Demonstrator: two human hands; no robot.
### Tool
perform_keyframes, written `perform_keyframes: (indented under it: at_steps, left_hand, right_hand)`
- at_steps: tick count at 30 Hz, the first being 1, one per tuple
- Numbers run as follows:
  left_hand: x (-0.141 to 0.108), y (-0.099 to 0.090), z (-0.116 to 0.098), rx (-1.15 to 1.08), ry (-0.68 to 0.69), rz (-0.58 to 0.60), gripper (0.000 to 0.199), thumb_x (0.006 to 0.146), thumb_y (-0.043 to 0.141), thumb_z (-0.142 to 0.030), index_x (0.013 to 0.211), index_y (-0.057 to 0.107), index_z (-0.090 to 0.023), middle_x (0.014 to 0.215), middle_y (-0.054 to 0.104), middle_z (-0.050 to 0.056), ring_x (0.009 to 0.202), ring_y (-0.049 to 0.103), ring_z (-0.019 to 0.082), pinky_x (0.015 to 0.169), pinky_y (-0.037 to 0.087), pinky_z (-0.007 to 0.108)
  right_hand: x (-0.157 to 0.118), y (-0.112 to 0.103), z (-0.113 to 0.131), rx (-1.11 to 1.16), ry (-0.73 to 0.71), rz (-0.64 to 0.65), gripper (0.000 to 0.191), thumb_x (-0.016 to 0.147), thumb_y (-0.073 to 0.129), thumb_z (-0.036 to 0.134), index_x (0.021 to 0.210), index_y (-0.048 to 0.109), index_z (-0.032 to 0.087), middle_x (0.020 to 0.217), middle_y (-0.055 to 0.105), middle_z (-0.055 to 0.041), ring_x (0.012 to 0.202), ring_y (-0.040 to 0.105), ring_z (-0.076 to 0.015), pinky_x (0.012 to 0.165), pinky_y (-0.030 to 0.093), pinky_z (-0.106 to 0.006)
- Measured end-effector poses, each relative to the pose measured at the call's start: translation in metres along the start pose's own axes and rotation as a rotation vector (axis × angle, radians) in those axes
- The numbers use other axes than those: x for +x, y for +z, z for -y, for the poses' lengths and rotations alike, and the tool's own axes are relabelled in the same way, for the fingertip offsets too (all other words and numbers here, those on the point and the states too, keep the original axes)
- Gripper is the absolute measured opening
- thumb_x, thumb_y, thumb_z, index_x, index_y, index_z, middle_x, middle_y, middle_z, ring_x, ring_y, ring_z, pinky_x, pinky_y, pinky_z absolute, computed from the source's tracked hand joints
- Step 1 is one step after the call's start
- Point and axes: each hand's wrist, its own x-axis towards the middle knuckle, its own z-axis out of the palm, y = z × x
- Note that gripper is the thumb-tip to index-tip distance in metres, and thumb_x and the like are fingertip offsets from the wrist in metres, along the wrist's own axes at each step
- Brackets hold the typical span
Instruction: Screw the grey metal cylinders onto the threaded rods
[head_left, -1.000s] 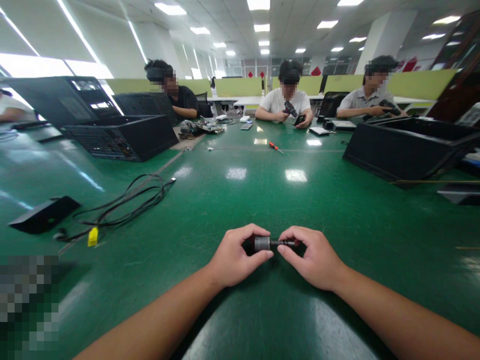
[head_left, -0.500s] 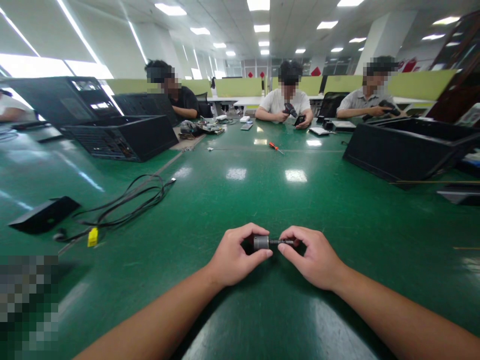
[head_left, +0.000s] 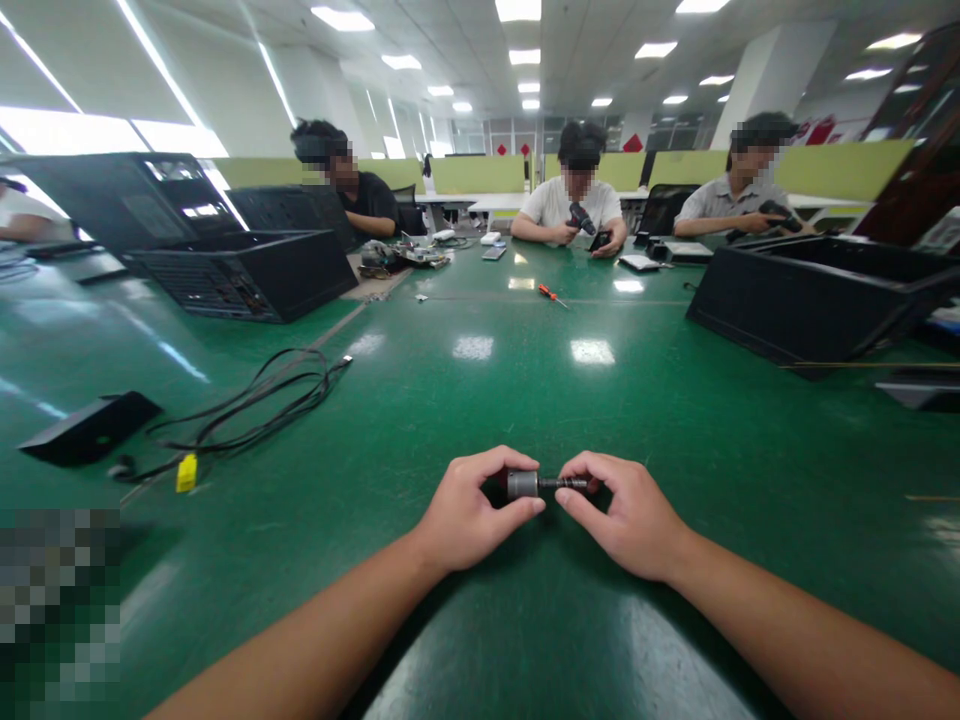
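Note:
Just above the green table, a small electric motor (head_left: pixel 523 485) lies level between my hands. It has a short grey cylindrical body and a dark, spirally threaded shaft (head_left: pixel 559 483) that sticks out to the right. My left hand (head_left: pixel 474 512) is closed around the body, thumb below and index finger above; the body's left end is partly in shadow. With thumb and index finger, my right hand (head_left: pixel 628 515) pinches the shaft near its free end, which the fingers partly hide.
Left of my hands lie a coiled black cable (head_left: pixel 247 410) with a yellow tag (head_left: pixel 187 473) and a black angular piece (head_left: pixel 90 430). An orange screwdriver (head_left: pixel 551 294) lies ahead. Black computer cases (head_left: pixel 810 305) stand on both sides. Several people sit opposite, two holding power drills.

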Motion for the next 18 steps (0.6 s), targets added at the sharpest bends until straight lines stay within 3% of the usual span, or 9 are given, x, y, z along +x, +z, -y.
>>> perform_keyframes:
  at_steps: [18]
  left_hand:
    - [0.0003,-0.0012,0.0002,0.02,0.001,-0.037,0.025,0.075,0.077,-0.027,0.098,0.071,-0.019,0.086,0.074,0.003,0.078,0.068,0.019,0.074,0.049,0.03]
  right_hand:
    - [-0.0002,-0.0005,0.0001,-0.025,0.008,-0.027,0.007,0.088,0.061,0.025,0.088,0.066,0.021,0.074,0.065,0.0009,0.068,0.06,-0.0156,0.065,0.043,-0.027]
